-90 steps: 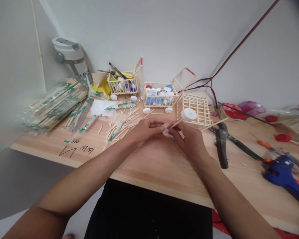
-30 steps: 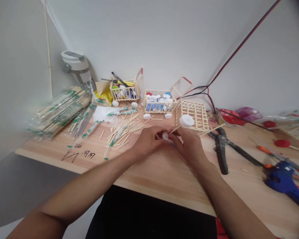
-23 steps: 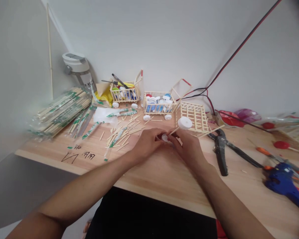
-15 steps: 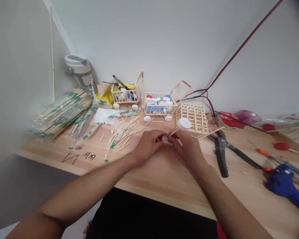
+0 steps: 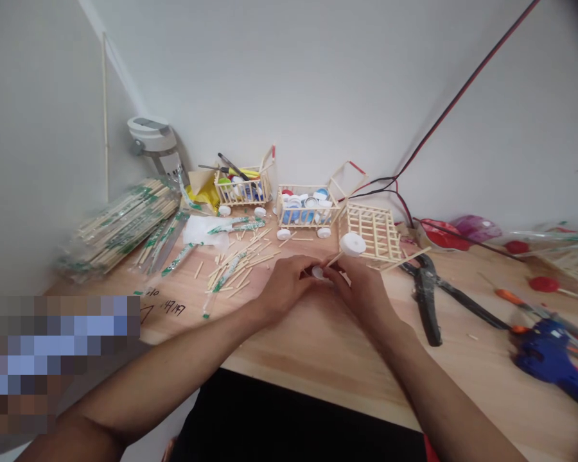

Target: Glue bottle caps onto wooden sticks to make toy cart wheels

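Left hand: my left hand (image 5: 284, 282) is curled in a narrow pinch, its fingers (image 5: 301, 265) closed on a small white bottle cap (image 5: 318, 273) above the middle of the wooden tabletop (image 5: 318, 346).

Right hand: my right hand (image 5: 361, 285) is also closed narrow, right beside my left, holding a thin wooden stick (image 5: 334, 258) where it meets the small cap.

Held pieces: the stick slants up and to the right from the small cap to a second white bottle cap (image 5: 352, 244), which sits at its far end, above the tabletop.

Just past my right hand: a wooden stick lattice frame (image 5: 373, 234) lies near the back edge, with black-handled pliers (image 5: 426, 301) to its right.

Back edge: two stick carts filled with bottle caps, one (image 5: 308, 208) nearer me and one (image 5: 243, 189) farther left.

Left side: loose cut sticks (image 5: 231, 273) are scattered beyond my left hand, and a wrapped bundle of chopsticks (image 5: 120, 228) lies by the wall.

Right end: a blue glue gun (image 5: 546, 356) lies near the front edge.
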`<state>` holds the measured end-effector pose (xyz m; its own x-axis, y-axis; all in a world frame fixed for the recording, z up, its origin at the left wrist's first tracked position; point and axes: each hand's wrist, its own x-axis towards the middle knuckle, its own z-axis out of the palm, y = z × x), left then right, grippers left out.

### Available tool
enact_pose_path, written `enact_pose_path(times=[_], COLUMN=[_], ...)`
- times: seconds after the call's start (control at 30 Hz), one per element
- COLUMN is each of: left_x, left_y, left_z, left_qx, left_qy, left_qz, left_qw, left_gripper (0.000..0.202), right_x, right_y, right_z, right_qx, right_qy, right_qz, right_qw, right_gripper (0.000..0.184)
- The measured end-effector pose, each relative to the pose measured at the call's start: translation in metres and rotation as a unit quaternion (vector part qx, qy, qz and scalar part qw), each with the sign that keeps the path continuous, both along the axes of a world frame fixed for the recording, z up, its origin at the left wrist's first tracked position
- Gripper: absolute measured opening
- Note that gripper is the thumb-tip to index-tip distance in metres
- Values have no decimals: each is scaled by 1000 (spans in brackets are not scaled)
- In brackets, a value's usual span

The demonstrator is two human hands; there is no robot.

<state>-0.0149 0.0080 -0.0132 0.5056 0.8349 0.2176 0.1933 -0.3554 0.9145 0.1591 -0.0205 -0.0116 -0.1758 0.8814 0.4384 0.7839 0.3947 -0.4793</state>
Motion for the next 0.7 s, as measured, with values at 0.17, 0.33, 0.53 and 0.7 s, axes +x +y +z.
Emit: enact_pose_path(times=[0.17, 0.33, 0.53, 0.7], left_x=[1, 2, 4, 5], left_y=[-1, -2, -2, 0], left_z=[2, 4, 1, 0], left_qx=[10, 32, 42, 36], left_qy=[10, 21, 13, 19], left_qz=[15, 28, 19, 27], left_qw=[1000, 999, 999, 999], left_gripper=[20, 20, 18, 19], right_x=[-1, 0, 0, 0], right_y=[0, 1, 1, 2], right_z=[1, 1, -1, -4], right_qx=[7, 19, 16, 33], right_qy=[3, -2, 9, 2], right_qz=[1, -8, -19, -28], right_qw=[1000, 1000, 1000, 999], right_gripper=[11, 12, 14, 15])
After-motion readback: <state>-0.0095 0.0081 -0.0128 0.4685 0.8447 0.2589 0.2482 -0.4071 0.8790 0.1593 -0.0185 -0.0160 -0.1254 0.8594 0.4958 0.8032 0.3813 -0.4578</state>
